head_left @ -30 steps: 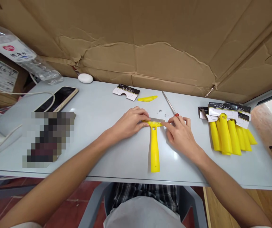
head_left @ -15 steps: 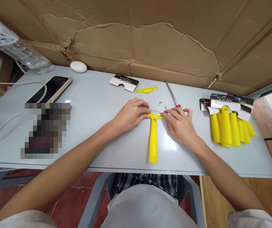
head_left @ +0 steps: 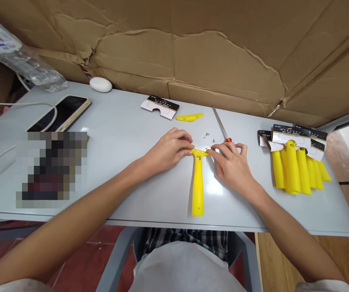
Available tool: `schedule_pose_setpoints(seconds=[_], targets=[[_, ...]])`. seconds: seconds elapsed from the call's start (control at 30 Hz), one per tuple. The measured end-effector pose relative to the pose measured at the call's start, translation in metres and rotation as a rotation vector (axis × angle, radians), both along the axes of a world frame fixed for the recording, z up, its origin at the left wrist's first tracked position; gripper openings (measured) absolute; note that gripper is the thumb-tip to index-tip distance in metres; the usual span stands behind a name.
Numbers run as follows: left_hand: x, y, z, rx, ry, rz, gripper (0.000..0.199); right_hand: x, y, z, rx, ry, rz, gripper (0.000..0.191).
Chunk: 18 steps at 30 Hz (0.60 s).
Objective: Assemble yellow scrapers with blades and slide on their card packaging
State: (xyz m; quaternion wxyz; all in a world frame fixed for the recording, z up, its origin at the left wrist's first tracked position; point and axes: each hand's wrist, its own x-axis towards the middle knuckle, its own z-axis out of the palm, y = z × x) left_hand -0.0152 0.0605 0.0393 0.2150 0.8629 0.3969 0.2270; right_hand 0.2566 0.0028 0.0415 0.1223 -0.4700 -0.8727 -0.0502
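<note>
A yellow plastic scraper (head_left: 197,186) lies on the table, its handle pointing toward me. A thin metal blade (head_left: 200,147) sits across its head. My left hand (head_left: 166,151) grips the head's left end, and the fingertips of my right hand (head_left: 231,165) press on its right end. Just beyond the blade lie several tiny screws (head_left: 206,135). A red-handled screwdriver (head_left: 220,126) lies beyond my right fingers, its handle partly hidden behind them. Farther back are a yellow plastic blade cover (head_left: 189,117) and a printed card (head_left: 160,108).
A pile of yellow scrapers with cards (head_left: 293,170) lies at the table's right. On the pale table (head_left: 116,121) are a phone (head_left: 60,114), a white oval object (head_left: 100,84) and a pixelated patch (head_left: 51,170). Cardboard (head_left: 186,52) stands behind.
My view has shifted slightly, moving everything a little in the picture. My right fingers have moved closer along the blade, while my left hand stays on the scraper head.
</note>
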Motion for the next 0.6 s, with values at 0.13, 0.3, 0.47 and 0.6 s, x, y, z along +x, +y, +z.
schedule_pose_setpoints(seconds=[0.13,0.3,0.47,0.6], targets=[[0.0005,-0.0008,0.0004,0.023,0.031,0.003,0.023,-0.0028,-0.0025,0.0018,0.000,0.003,-0.011,0.040],[0.0026,-0.0021,0.0012,0.021,0.059,0.013,0.024,-0.0046,-0.0017,0.0019,-0.017,0.038,-0.024,0.025],[0.0014,-0.0017,0.0043,0.011,0.051,0.026,0.020,-0.0050,0.0027,-0.0014,-0.010,0.066,-0.033,0.024],[-0.0050,0.0004,0.0087,0.016,0.034,0.034,0.018,-0.0058,0.0038,-0.0017,0.000,0.066,-0.044,0.025]])
